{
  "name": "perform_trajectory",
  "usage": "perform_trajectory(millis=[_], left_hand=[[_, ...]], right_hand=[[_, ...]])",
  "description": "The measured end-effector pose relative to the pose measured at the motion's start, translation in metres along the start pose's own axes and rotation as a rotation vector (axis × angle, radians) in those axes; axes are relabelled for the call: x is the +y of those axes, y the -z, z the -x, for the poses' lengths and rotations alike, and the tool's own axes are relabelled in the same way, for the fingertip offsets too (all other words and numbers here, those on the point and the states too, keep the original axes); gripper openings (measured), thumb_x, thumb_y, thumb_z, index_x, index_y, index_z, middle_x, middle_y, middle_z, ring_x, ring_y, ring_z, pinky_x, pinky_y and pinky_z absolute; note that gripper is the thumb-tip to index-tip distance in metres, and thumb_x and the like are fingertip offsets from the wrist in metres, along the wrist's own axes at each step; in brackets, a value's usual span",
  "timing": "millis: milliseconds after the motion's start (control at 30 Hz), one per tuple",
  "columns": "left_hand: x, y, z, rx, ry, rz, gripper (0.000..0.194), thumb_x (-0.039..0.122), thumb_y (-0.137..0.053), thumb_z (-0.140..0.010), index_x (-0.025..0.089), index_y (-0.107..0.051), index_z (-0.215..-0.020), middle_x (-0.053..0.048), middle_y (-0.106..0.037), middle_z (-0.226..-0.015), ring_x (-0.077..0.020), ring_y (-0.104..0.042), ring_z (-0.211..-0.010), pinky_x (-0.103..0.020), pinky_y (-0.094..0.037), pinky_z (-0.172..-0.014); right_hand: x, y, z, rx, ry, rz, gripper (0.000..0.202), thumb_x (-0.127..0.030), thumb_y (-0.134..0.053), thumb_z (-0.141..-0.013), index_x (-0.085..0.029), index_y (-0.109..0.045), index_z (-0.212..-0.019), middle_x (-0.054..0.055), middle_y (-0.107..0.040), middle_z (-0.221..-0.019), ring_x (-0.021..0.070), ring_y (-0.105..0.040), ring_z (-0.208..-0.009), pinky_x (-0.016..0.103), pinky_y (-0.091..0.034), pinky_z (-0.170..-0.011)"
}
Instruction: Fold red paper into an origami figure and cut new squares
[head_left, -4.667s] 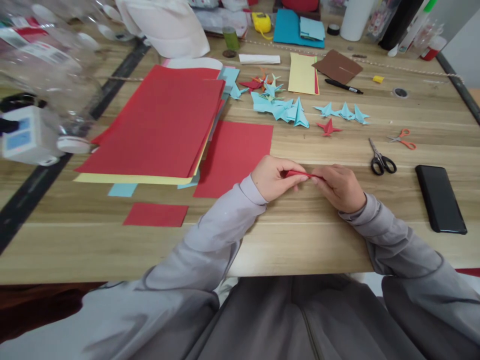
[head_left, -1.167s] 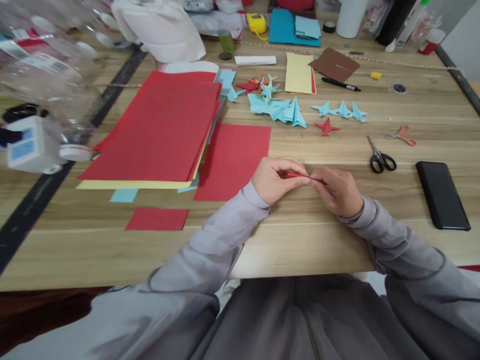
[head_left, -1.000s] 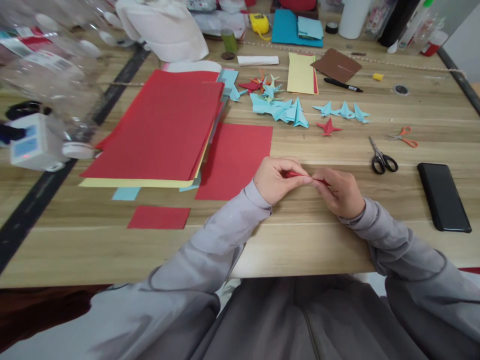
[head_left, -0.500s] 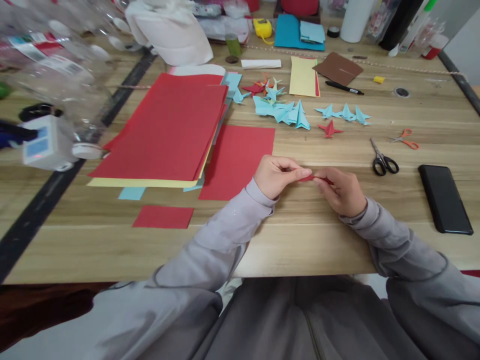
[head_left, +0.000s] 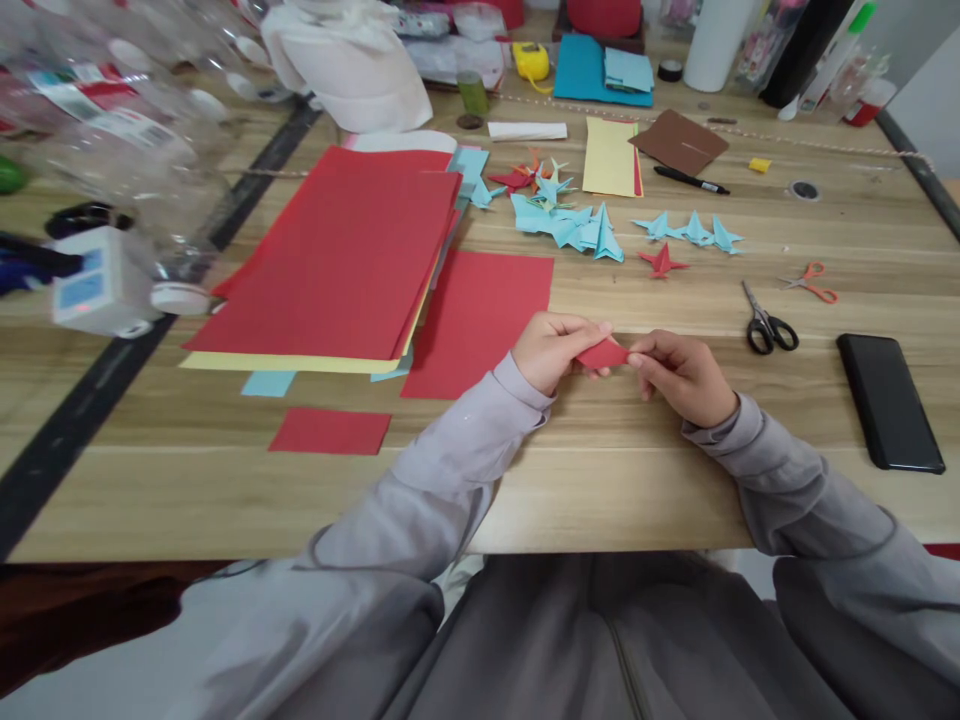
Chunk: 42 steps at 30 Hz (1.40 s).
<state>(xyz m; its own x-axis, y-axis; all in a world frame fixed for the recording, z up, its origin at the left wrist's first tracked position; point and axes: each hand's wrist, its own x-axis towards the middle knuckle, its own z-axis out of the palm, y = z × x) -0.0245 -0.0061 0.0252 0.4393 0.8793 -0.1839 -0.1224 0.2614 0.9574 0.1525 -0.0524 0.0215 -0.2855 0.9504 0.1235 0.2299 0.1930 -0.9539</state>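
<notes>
Over the table [head_left: 615, 500], mid-frame, the red fold [head_left: 604, 354] runs left to right, left hand [head_left: 553, 350] pinching its left end, right hand [head_left: 684, 374] pinching its right tip

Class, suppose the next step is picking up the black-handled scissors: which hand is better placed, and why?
Probably the right hand: it is nearer the black-handled scissors and seems to pinch only one tip of the folded red paper, while the left hand holds its body.
</notes>
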Motion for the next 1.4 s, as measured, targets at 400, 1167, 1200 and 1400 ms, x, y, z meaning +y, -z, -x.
perform_trajectory(millis=[400,1167,1200,1400], left_hand=[[0.004,0.000,0.004,0.041,-0.104,-0.113,0.039,0.049,-0.080,-0.058,0.012,-0.072,-0.067,-0.006,-0.070,-0.065,-0.0129,-0.062,-0.055,-0.024,-0.054,-0.049],[-0.003,-0.001,0.007,-0.017,-0.366,-0.227,0.024,0.034,-0.082,-0.061,0.016,-0.074,-0.074,-0.007,-0.073,-0.076,-0.0145,-0.066,-0.061,-0.025,-0.054,-0.056],[-0.004,-0.002,0.006,-0.008,-0.379,-0.236,0.024,0.035,-0.081,-0.061,0.016,-0.075,-0.073,-0.007,-0.072,-0.074,-0.0139,-0.065,-0.060,-0.025,-0.053,-0.056],[-0.001,0.000,0.007,-0.033,-0.407,-0.260,0.024,0.038,-0.082,-0.060,0.017,-0.075,-0.067,-0.005,-0.069,-0.065,-0.0120,-0.061,-0.056,-0.022,-0.048,-0.051]], right_hand=[[0.002,0.002,-0.002,0.066,0.053,0.092,0.031,-0.045,-0.058,-0.086,-0.015,-0.064,-0.082,-0.004,-0.054,-0.052,0.0079,-0.049,-0.044,0.021,-0.040,-0.046],[-0.002,0.004,-0.003,0.020,-0.087,-0.112,0.044,-0.052,-0.057,-0.084,-0.016,-0.057,-0.060,-0.002,-0.054,-0.048,0.0078,-0.048,-0.042,0.021,-0.039,-0.044],[-0.002,0.003,-0.003,0.009,-0.089,-0.112,0.044,-0.052,-0.056,-0.085,-0.016,-0.057,-0.060,-0.002,-0.054,-0.048,0.0076,-0.048,-0.042,0.021,-0.039,-0.043],[-0.001,0.004,-0.003,-0.049,-0.095,-0.123,0.038,-0.047,-0.061,-0.083,-0.015,-0.061,-0.063,-0.003,-0.053,-0.047,0.0065,-0.047,-0.040,0.020,-0.038,-0.041]])
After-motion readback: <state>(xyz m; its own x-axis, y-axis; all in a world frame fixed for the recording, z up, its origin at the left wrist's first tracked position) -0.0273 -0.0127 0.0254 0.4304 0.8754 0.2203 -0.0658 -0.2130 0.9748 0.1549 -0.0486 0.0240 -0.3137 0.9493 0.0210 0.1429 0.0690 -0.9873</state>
